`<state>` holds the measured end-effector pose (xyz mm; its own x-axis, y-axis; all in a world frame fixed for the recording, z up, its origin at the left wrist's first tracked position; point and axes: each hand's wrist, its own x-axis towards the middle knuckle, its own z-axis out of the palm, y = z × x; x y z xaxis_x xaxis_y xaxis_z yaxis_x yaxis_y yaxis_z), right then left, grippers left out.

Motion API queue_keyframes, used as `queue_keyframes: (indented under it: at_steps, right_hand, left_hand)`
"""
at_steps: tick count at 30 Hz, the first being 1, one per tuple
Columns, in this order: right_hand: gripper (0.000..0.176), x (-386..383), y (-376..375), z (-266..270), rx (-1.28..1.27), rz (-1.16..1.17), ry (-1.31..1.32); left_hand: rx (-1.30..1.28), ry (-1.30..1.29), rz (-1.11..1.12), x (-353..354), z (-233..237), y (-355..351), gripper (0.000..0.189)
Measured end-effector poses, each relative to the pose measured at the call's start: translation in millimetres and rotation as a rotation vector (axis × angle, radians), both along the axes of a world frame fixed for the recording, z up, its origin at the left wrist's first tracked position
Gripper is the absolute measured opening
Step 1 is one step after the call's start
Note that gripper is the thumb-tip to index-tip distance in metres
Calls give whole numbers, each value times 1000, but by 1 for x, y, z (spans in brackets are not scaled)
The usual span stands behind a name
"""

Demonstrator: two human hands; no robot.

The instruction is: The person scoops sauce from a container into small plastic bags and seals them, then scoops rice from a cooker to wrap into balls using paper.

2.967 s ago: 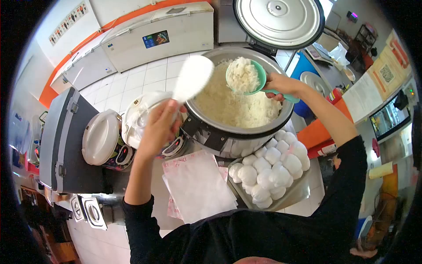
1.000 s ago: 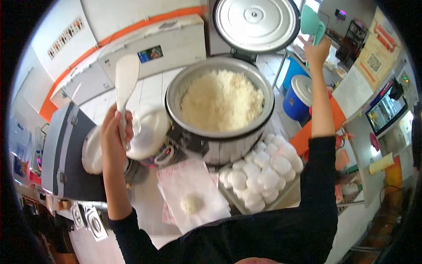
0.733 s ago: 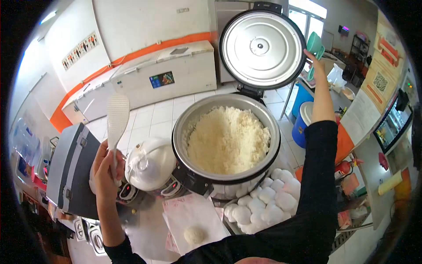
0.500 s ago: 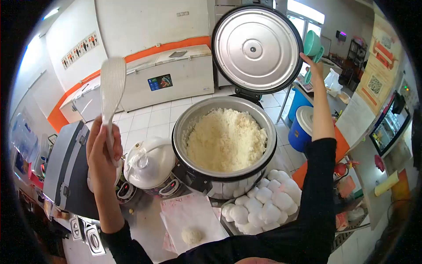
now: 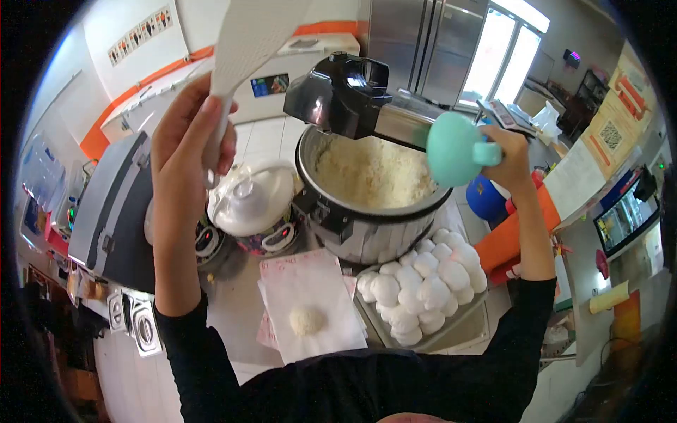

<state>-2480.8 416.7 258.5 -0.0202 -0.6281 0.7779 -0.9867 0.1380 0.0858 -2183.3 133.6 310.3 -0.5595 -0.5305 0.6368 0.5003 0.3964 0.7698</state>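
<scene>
My left hand (image 5: 187, 137) is closed round the handle of a white rice paddle (image 5: 247, 49), raised with its blade up. On the right, my right hand (image 5: 509, 161) grips a mint-green cup (image 5: 451, 151) by its handle, beside the edge of the rice cooker's lid (image 5: 335, 99); whether the fingers touch the lid is hidden. That lid hangs partway down over the rice cooker (image 5: 374, 236). Cooked rice (image 5: 370, 176) shows in the pot. In front, a round clump of rice (image 5: 305, 321) lies on white paper sheets (image 5: 303, 278).
Several white rounded bundles (image 5: 423, 282) fill a metal tray (image 5: 479, 326) at the right. Two smaller cookers, one with a white lid (image 5: 254, 204), stand to the left beside a grey box (image 5: 106, 218). A steel fridge (image 5: 430, 49) and white freezers stand behind.
The cooker lid has swung down from upright to partway over the pot. My right hand has come lower with the green cup. The paddle is raised higher and nearer the camera.
</scene>
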Motion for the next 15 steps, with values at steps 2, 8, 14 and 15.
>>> queue_keyframes:
  at_steps: [2,8,14,15]
  right_hand:
    - [36,9,12,-7,-71,-83,-261]
    - [38,35,103,-18,-88,102,-955]
    - [35,116,72,-36,-193,247,-1319]
    - [41,121,67,-47,-214,150,-1243]
  left_hand:
    - [-80,-162,-18,-3,-9,2,39]
    - [-420,-503,-16,-68,-49,3,39]
    - [-1936,-779,219,-236,-61,-1,13]
    - [-1844,-759,103,-291,-79,-7,18]
